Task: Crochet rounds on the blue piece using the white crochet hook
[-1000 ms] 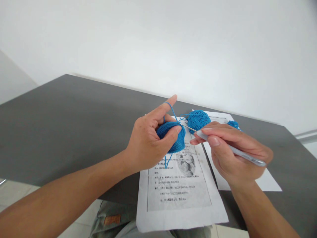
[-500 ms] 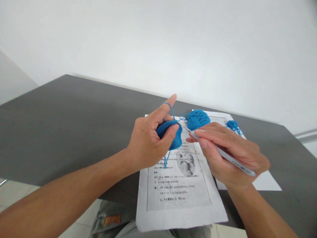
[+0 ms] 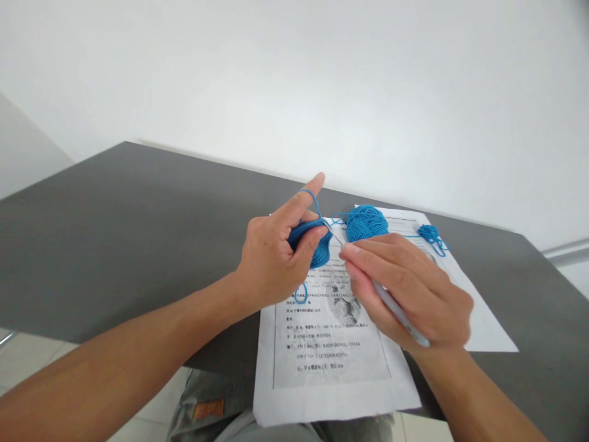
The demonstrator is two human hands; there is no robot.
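Blue crochet (image 3: 322, 253) lies pinched within the left grip (image 3: 272, 261).

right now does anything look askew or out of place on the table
Slightly: the nearer printed sheet overhangs the front edge of the table, so it looks easily knocked. The small blue yarn clump on the farther sheet also looks untidy, with loose loops.

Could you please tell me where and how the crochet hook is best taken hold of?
Probably by its thick grey handle, coming from the right, as the right hand does: the handle slants down toward that side, while the thin metal shaft points the other way, to the blue crocheted piece in the left hand.
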